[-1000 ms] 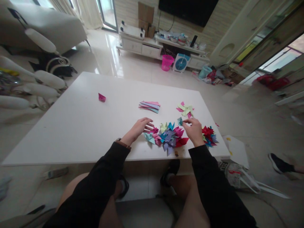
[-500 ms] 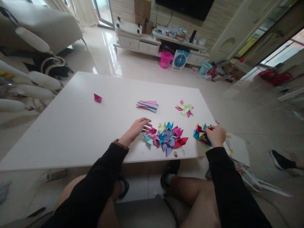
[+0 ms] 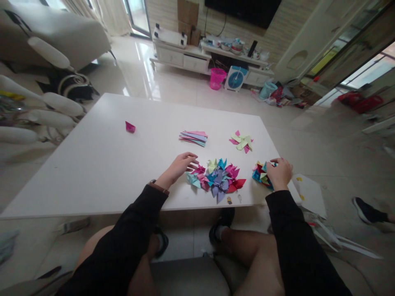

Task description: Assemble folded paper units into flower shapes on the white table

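Note:
My left hand (image 3: pixel 186 162) is open, its fingers loosely stretched at the left edge of a heap of colourful folded paper pieces (image 3: pixel 217 179). The heap mixes purple, pink, red, blue and pale green origami. My right hand (image 3: pixel 280 172) is over a smaller cluster of folded paper (image 3: pixel 261 174) in blue, green, red and yellow by the table's right edge. Its thumb and fingers are curled together at the cluster; what they hold, if anything, is hidden. A green and pink paper pinwheel (image 3: pixel 242 142) lies beyond.
On the white table (image 3: pixel 101 172) lie a stack of paper strips (image 3: pixel 194 138) and a magenta folded paper piece (image 3: pixel 130 127). Two small flat items are near the front edge. A white stool (image 3: pixel 311 195) stands off the right end; a person's shoe (image 3: pixel 363 207) shows beyond.
My right hand has shifted slightly over the small cluster, its fingers turned a little. My left hand stays by the heap. The whole view has moved slightly.

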